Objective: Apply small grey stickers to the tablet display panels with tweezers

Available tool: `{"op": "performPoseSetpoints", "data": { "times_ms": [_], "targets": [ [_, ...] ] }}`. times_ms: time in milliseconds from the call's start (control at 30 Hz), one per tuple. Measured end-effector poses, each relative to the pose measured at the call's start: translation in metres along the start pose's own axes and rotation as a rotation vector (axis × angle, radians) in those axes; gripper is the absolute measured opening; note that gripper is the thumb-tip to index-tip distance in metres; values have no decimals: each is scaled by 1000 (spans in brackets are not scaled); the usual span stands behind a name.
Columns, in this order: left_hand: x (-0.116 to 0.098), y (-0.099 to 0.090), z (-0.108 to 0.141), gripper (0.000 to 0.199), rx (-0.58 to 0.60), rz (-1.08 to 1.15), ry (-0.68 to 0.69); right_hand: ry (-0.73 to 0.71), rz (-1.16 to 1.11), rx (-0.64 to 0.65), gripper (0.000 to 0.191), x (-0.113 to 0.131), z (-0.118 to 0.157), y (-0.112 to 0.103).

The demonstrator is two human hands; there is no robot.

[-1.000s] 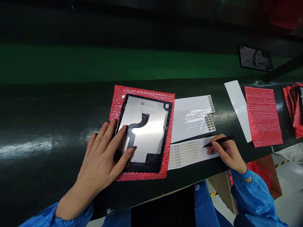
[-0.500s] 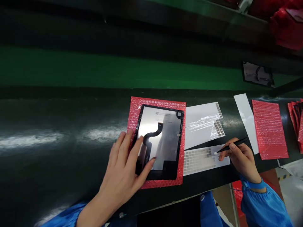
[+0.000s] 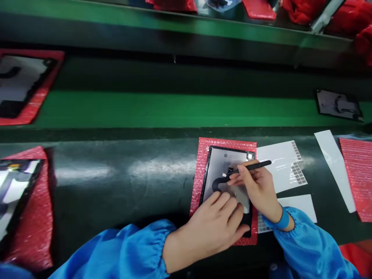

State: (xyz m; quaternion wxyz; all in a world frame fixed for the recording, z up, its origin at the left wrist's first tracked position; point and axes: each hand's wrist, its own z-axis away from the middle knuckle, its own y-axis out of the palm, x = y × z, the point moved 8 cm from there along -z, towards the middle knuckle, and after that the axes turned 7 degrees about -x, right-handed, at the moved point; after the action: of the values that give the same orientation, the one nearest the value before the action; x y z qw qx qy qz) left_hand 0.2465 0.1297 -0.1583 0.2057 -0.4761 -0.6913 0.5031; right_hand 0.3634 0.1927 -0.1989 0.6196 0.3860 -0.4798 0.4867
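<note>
A tablet screen panel [image 3: 212,166] lies silver back up on a red bubble-wrap bag [image 3: 200,174]. A black flex cable [image 3: 216,183] curves across its back. My left hand [image 3: 212,221] rests over the panel's lower part, fingers bent and thumb apart, gripping nothing that I can see. Above it my right hand [image 3: 260,190] holds black tweezers [image 3: 258,165] like a pen, tip pointing left. By the tip, a small white sticker [image 3: 224,175] is at the upper bend of the cable; whether it touches the panel I cannot tell.
Sticker sheets [image 3: 279,159] and another sheet [image 3: 299,203] lie right of the bag. Farther right are a white strip [image 3: 334,170] and a red bubble bag [image 3: 359,174]. More panels lie at left [image 3: 23,85] and back right [image 3: 338,102]. A shelf [image 3: 162,23] runs along the back.
My right hand has moved left from the sticker sheet to over the panel, carrying the tweezers and sticker. My left hand has shifted lower on the panel, fingers more bent. The view has swung left.
</note>
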Motion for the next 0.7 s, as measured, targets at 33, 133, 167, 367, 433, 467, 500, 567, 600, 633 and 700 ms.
{"op": "performPoseSetpoints", "data": {
  "times_ms": [33,133,167,367,433,467,500,567,600,633,700],
  "targets": [
    [3,-3,1,43,21,-12,-18,8,13,6,36,-2,0,8],
    [14,2,8,67,187,-96,-51,30,47,20,37,-8,-2,27],
    [18,5,10,75,241,-114,-51,34,62,19,38,-9,-4,31],
    [34,12,10,81,284,-32,-18,46,143,0,39,-20,-11,38],
    [36,13,8,81,285,-7,-10,47,155,2,38,-21,-12,38],
    [37,14,8,82,300,-1,-8,47,163,4,37,-21,-12,37],
    [37,16,8,83,316,3,-6,46,174,4,36,-20,-12,37],
    [37,18,9,84,351,12,-4,46,196,8,36,-19,-12,37],
    [38,20,10,83,369,16,-7,46,204,9,35,-18,-12,37],
    [38,21,11,83,384,21,-9,48,208,11,35,-18,-11,37],
    [37,24,12,85,403,28,-12,51,214,18,34,-18,-11,37]
  ]
}}
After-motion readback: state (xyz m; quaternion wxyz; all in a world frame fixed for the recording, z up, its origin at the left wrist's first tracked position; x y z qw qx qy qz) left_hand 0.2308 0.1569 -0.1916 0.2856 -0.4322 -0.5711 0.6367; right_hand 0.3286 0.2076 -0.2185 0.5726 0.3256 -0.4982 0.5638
